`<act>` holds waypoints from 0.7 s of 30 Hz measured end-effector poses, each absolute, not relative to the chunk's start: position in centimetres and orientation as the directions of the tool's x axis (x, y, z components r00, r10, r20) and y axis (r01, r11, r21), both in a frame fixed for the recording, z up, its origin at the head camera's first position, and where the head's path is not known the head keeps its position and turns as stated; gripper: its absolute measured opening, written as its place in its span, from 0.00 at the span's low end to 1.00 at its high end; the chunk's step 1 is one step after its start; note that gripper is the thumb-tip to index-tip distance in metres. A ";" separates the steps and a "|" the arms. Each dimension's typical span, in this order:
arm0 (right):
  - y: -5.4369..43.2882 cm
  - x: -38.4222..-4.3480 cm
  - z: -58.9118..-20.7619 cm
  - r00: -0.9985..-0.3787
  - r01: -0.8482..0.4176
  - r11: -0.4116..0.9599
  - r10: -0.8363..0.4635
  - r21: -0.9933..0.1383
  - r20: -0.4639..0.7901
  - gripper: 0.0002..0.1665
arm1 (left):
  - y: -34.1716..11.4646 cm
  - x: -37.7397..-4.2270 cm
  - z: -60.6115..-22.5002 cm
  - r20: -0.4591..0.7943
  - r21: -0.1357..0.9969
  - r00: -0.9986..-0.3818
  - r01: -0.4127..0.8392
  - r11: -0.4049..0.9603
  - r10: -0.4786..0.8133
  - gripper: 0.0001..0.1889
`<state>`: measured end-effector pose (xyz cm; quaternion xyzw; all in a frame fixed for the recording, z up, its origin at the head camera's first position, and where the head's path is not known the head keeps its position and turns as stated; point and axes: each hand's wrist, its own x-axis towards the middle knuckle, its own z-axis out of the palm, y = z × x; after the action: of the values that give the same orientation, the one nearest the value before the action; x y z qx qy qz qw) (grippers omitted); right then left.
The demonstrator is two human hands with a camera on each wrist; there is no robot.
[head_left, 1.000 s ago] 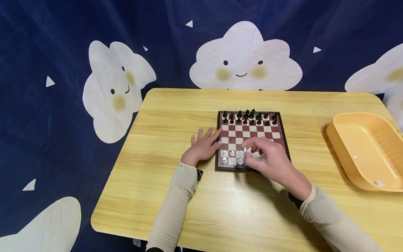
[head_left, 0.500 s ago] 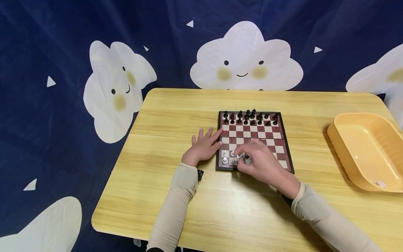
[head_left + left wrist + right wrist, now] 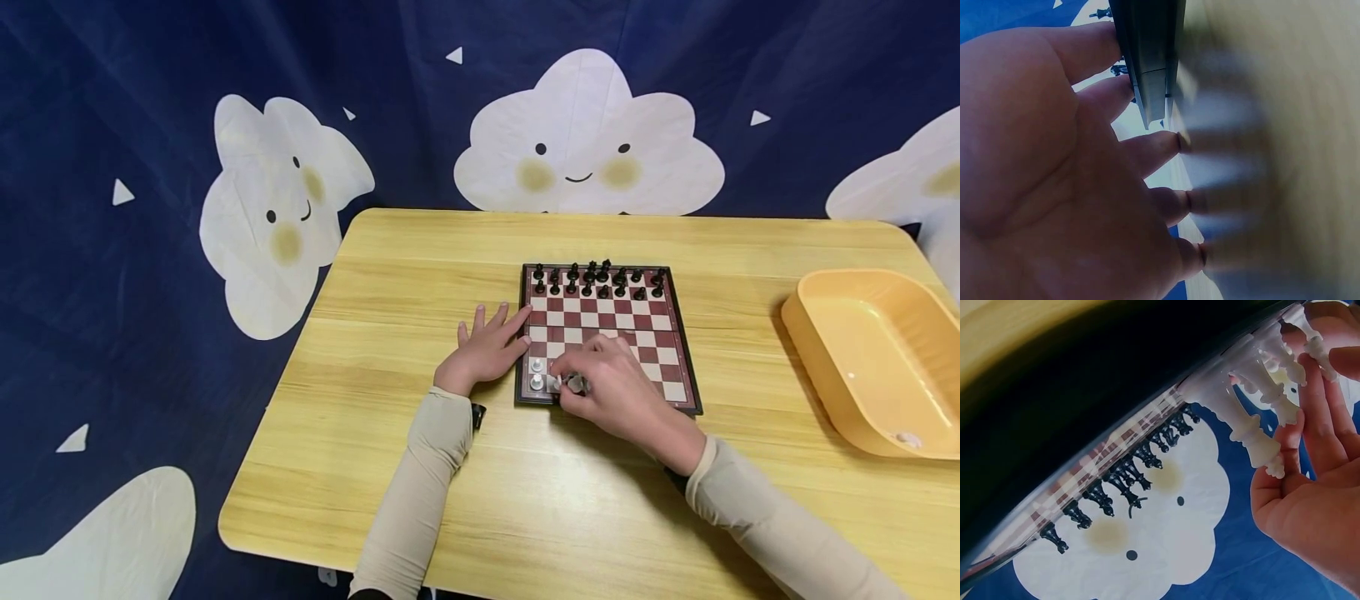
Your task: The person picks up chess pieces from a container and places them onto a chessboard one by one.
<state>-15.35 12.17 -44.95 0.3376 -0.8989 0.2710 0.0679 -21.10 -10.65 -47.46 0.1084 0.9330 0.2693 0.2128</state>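
A folding chessboard [image 3: 609, 307] lies on the table, white pieces along its near side and black ones along the far side. My right hand [image 3: 611, 383] pinches a white chess piece [image 3: 1315, 344] between thumb and fingers at the near row, second square from the left; its exact kind is unclear. Beside it stand a white king [image 3: 1250, 434] and other white pieces, partly covered by the hand in the head view. My left hand [image 3: 483, 354] lies with spread fingers on the table, thumb and index finger touching the board's left edge [image 3: 1150, 56].
Black chess pieces [image 3: 588, 290] fill two rows at the far side. A yellow plastic bin [image 3: 825, 367] stands on the right of the wooden table [image 3: 360, 400], with a small whitish item [image 3: 909, 439] inside. A dark blue cloud-patterned curtain [image 3: 405, 100] hangs behind.
My right hand has moved left along the near row with the white chess piece and lowered it to the second square from the left. The left hand has stayed put.
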 end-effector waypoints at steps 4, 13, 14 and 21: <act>12.0 -15.3 -45.0 -0.767 -0.639 0.637 -0.571 -0.430 0.294 0.12 | -10.7 -21.1 -47.5 -0.338 0.549 -0.886 0.090 0.831 0.319 0.31; 11.8 -15.2 -45.3 -0.756 -0.653 0.638 -0.575 -0.408 0.312 0.13 | -10.6 -21.2 -47.7 -0.350 0.544 -0.881 0.085 0.835 0.318 0.31; 11.8 -15.2 -45.3 -0.754 -0.656 0.638 -0.575 -0.404 0.317 0.13 | -10.6 -21.2 -47.8 -0.350 0.544 -0.881 0.084 0.835 0.317 0.31; 11.7 -15.3 -45.5 -0.746 -0.666 0.642 -0.577 -0.379 0.333 0.12 | -10.7 -21.2 -47.8 -0.348 0.546 -0.882 0.084 0.833 0.317 0.31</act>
<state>-15.31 11.71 -45.49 0.3445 -0.9016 0.2451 0.0912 -21.17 -10.70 -47.76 0.1076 0.9325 0.2678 0.2173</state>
